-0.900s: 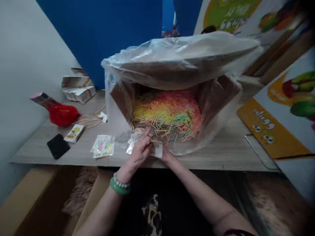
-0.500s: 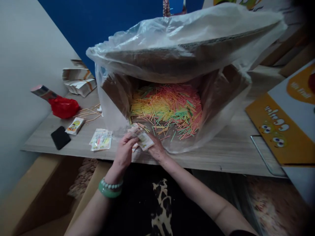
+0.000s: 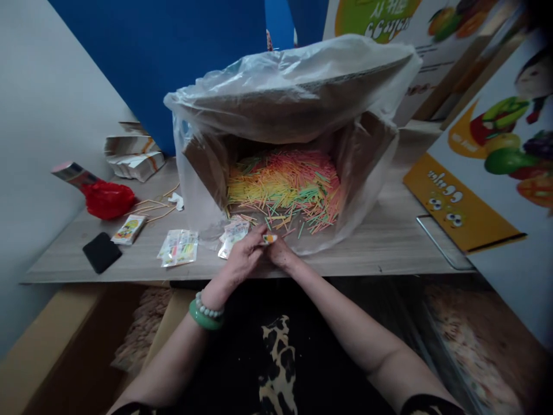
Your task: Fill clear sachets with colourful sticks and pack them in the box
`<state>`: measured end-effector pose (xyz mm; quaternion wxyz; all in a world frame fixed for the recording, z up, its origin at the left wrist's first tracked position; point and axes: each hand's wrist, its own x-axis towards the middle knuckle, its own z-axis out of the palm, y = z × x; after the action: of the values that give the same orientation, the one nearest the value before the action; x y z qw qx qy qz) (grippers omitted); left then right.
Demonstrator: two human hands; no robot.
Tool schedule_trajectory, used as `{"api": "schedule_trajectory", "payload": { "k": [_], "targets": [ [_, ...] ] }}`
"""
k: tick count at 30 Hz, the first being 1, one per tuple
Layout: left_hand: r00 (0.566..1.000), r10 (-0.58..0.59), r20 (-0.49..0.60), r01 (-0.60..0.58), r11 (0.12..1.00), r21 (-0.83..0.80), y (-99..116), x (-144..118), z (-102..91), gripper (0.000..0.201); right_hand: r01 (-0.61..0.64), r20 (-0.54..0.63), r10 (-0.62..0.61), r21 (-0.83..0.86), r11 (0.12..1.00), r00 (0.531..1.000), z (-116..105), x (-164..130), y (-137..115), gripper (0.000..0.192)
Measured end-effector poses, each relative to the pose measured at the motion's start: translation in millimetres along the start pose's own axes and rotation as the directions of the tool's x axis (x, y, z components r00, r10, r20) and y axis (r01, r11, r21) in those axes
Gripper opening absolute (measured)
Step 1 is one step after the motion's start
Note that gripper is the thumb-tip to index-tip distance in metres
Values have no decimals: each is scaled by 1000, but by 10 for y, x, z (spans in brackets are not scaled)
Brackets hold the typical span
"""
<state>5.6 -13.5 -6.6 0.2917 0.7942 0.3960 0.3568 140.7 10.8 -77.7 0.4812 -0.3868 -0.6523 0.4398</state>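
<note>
At lower centre of the frame, a small printed packet (image 3: pixel 269 238) is pinched between the closed fingers of the left hand (image 3: pixel 243 257) and right hand (image 3: pixel 280 253). Just above, a plastic-lined cardboard box (image 3: pixel 216 167) is filled with coloured sticks (image 3: pixel 285 184); more packets (image 3: pixel 179 247) lie at left.

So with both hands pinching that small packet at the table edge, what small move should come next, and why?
Probably set the small packet on the loose packets just left of it. Left hand and right hand hold it together in front of the box of coloured sticks, and the packet looks folded small, though its contents are too small to tell.
</note>
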Motion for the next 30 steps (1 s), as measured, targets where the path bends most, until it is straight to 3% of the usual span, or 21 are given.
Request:
{"api": "schedule_trajectory", "payload": {
  "k": [3,7,10,13,16,18,20,22,26,30],
  "targets": [
    [993,89,-74,-85,995,52,12,-30,-40,22,23,33,-21,-49,999,999,-11,8,90,16],
    [971,224,87,-236,957,169,27,-49,-21,25,-35,-19,34,-38,999,999,-28,41,148,13],
    [994,107,-8,-105,986,133,-29,-58,50,27,8,-18,-9,-55,998,1000,-29,69,96,18],
    [997,-69,-46,68,997,-35,-64,-50,114,36,23,-17,-25,-72,997,1000,-9,90,7,19],
    [989,-149,-10,144,971,-190,-40,-18,101,34,-3,-55,-1,-73,997,998,0,79,-72,18],
    [971,-217,-104,176,936,-306,-21,-6,25,24,-11,-90,5,-70,997,996,-22,55,-113,18],
    [915,-328,-234,192,866,-462,-21,-22,-85,15,-23,-156,14,-53,998,988,-63,34,-142,17],
    [857,-453,-245,211,743,-635,-42,-66,-185,17,-53,-220,49,-13,998,974,-105,29,-154,16],
    [830,-556,-36,293,489,-822,-76,-153,-237,40,-115,-238,137,101,988,962,-148,40,-131,24],
    [811,-576,103,366,363,-857,-86,-133,-172,32,-146,-206,149,30,989,967,-143,3,-136,20]
  ]
}}
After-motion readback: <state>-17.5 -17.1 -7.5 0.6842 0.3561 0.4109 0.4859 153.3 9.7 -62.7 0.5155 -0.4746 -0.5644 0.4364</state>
